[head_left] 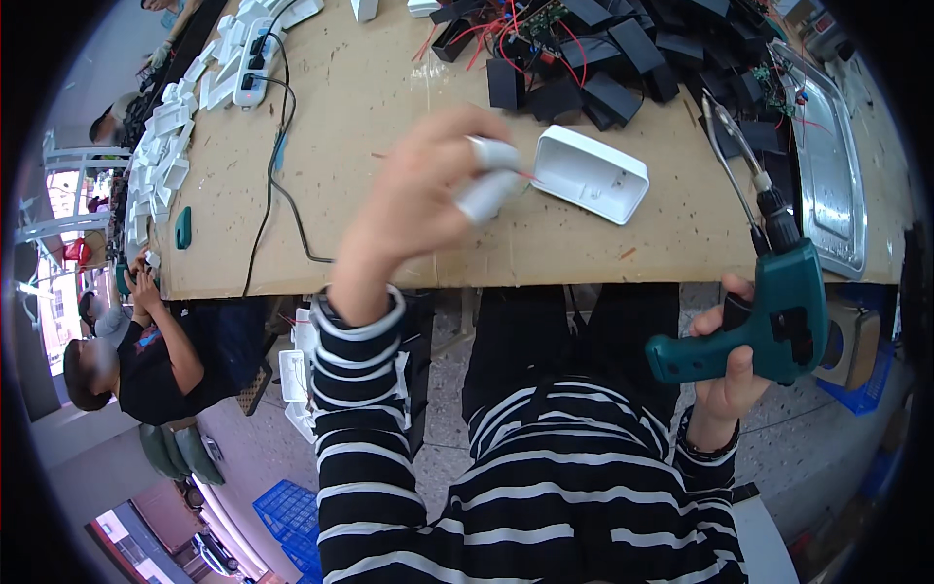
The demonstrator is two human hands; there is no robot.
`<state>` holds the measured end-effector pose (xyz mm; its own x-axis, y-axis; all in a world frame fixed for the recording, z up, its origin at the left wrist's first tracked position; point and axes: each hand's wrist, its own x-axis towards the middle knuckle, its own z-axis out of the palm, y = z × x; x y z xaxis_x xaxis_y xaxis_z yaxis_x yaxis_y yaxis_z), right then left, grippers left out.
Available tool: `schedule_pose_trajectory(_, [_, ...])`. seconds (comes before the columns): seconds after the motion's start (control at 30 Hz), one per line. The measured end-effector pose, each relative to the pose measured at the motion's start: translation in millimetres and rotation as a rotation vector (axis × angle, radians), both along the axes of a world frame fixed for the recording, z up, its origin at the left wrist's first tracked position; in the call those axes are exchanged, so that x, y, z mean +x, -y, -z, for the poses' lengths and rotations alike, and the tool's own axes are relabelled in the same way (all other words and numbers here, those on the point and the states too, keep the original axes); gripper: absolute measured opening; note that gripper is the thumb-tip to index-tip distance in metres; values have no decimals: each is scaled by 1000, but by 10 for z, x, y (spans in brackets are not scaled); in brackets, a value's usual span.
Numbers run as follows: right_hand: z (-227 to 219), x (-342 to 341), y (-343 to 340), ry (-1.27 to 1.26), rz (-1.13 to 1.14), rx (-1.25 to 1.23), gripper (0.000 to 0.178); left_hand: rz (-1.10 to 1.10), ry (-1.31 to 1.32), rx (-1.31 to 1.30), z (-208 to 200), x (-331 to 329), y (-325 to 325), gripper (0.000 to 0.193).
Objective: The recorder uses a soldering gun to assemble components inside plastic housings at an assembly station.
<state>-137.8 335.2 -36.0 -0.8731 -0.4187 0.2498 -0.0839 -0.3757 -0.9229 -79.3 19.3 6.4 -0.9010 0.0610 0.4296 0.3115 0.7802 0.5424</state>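
Observation:
Over the table my left hand (413, 195), slightly blurred, has white coverings on its thumb and a finger. These two are pinched together, and a thin red wire (528, 177) pokes out from their tips. Just right of the fingertips lies a white, open, box-shaped plastic housing (592, 175), its hollow side up, with small fittings inside. My right hand (732, 389), at the table's front edge, is wrapped around a green soldering gun (793, 302). The gun's metal tip and thin curved feed tube point up and away, well to the right of the housing.
Black boxes (613, 97) with red wires and circuit boards are heaped at the back right, beside a metal tray (837, 165). At the left are a power strip (255, 63), a black cable (279, 185) and many white housings (161, 146). A co-worker (156, 350) sits left.

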Motion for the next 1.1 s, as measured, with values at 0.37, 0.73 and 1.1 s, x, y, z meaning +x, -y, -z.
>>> schedule_pose_trajectory(0.37, [-83, -10, 54, 0, -9, 55, 70, -1, 85, -270, 21, 110, -318, 58])
schedule_pose_trajectory(0.73, [-51, -25, 38, 25, -57, 31, 71, -37, -132, -592, 261, 3, -538, 12])
schedule_pose_trajectory(1.1, [-53, 20, 191, 333, -123, -146, 65, 40, -149, 31, 344, 19, -1041, 28])
